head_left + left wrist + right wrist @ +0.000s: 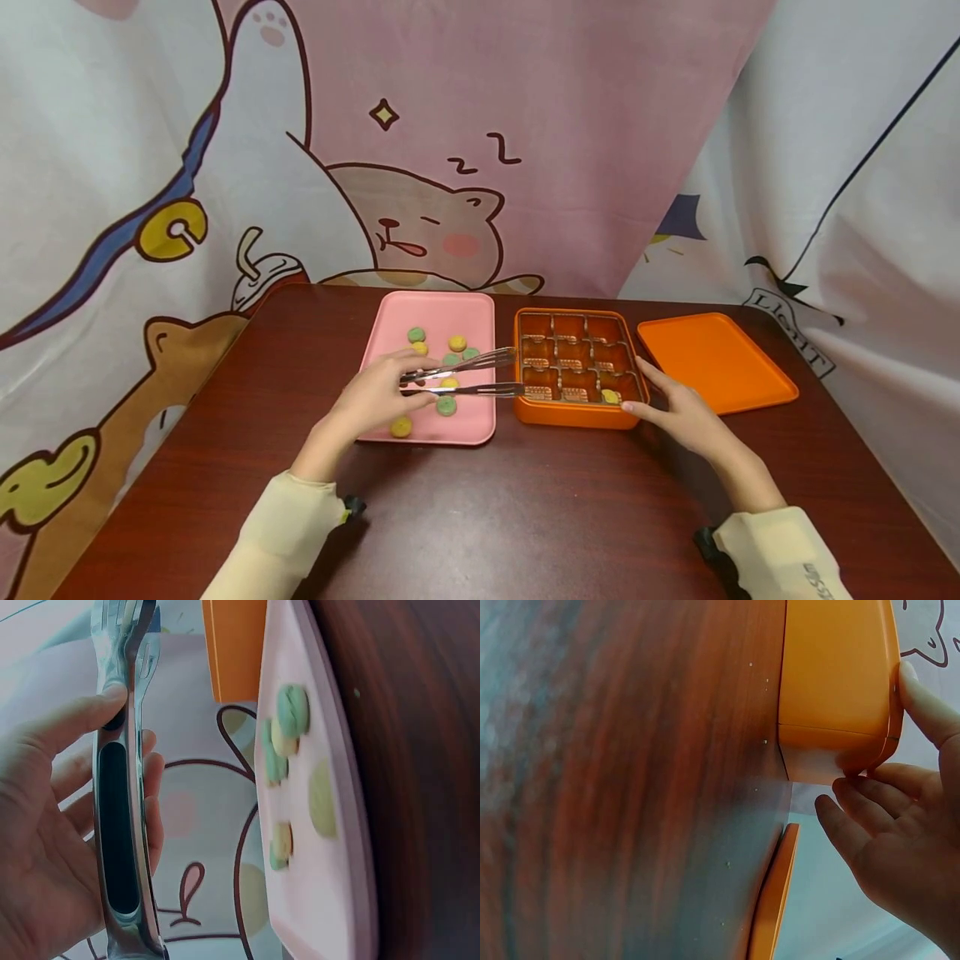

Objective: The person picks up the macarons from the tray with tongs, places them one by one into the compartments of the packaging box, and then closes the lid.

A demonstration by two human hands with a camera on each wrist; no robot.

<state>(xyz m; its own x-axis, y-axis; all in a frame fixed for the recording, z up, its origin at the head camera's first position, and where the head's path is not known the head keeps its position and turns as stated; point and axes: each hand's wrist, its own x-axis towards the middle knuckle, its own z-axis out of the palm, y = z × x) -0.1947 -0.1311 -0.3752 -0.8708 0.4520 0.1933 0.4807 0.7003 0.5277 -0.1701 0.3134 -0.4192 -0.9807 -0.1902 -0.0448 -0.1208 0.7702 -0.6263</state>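
Metal tongs (465,377) sit gripped in the left hand (375,398) above the pink rectangular tray (480,429); the right hand (678,410) rests straight fingers against the orange compartmented box (573,414)

Metal tongs (468,375) held level, tips apart, above pink tray (480,312). Orange compartment box (570,412) open on desk (525,500); one yellow-green cookie (611,397) in near-right cell.

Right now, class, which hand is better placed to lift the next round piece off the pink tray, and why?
The left hand. It grips the tongs right above the round pieces on the pink tray, while the right hand rests against the orange box.
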